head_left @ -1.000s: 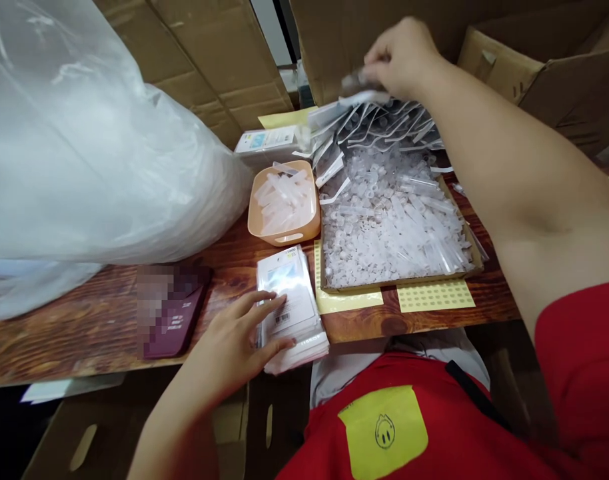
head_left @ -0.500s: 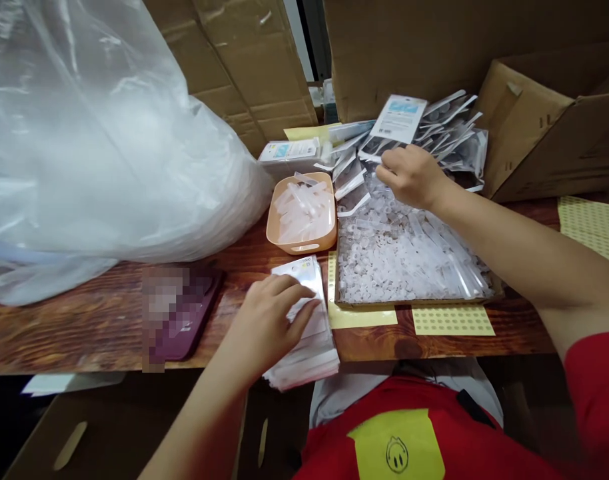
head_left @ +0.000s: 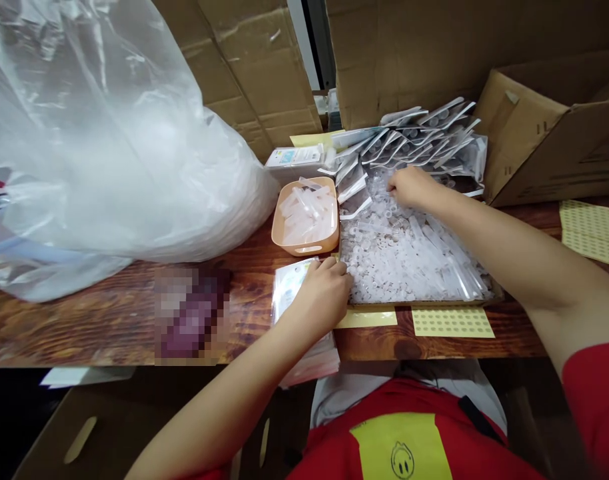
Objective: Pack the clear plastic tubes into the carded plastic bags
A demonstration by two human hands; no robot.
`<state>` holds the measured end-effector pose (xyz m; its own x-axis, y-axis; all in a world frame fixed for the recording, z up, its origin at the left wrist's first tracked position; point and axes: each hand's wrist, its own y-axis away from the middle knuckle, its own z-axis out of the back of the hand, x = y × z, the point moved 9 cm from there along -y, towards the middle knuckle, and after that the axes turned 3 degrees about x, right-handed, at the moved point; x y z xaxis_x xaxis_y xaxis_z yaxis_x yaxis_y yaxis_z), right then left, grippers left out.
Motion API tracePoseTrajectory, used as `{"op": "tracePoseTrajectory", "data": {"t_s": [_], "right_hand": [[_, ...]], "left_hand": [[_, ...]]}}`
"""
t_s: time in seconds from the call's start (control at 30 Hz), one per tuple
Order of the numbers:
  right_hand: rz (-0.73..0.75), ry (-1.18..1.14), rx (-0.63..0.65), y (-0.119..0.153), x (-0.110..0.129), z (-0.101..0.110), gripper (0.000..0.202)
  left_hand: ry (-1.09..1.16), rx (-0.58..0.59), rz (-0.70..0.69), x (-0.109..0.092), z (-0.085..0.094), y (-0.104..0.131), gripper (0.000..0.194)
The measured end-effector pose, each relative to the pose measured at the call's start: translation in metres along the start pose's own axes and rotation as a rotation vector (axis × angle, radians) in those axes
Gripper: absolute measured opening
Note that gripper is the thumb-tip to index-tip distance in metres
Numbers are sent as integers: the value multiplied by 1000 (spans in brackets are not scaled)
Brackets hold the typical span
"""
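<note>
My left hand (head_left: 327,290) is at the left edge of a shallow cardboard tray (head_left: 379,307), its fingers curled down against the small clear plastic pieces (head_left: 384,267) heaped inside. What those fingertips hold, if anything, is hidden. Under that wrist lies a stack of printed clear packets (head_left: 288,283). My right hand (head_left: 412,187) reaches to the back of the tray, fingers pinched together among the pieces; I cannot make out what is in them. Behind it, several filled clear bags with white edges (head_left: 409,143) lean in a row.
An orange basket (head_left: 304,249) of pale plastic strips stands left of the tray. A big clear plastic bag (head_left: 149,167) fills the left side. An open cardboard box (head_left: 529,133) is at the right. Sticker sheets (head_left: 454,322) lie along the table's front. A pixelated purple object (head_left: 194,320) is at left.
My right hand has let go of a packet with a white and blue card and dropped into the tray's back. My left hand has moved right, from the packet stack to the tray's edge.
</note>
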<state>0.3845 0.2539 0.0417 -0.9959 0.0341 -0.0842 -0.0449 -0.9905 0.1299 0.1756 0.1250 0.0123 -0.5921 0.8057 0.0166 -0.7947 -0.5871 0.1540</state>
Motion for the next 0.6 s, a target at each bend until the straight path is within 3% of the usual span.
{"op": "tracePoseTrajectory", "data": {"t_s": [0.13, 0.27, 0.43, 0.53, 0.6], "right_hand": [[-60, -16, 86, -19, 0, -6, 37], [-94, -24, 123, -16, 4, -4, 46], [-109, -58, 91, 16, -13, -3, 38], [-80, -134, -18, 42, -36, 2, 33], [-13, -338, -125, 59, -50, 5, 26]], "left_hand": [[21, 27, 83, 2, 1, -1, 19], [23, 34, 108, 3, 1, -5, 18], [58, 29, 144, 4, -1, -7, 27], [102, 13, 161, 7, -1, -6, 33], [131, 0, 162, 10, -1, -6, 34]]}}
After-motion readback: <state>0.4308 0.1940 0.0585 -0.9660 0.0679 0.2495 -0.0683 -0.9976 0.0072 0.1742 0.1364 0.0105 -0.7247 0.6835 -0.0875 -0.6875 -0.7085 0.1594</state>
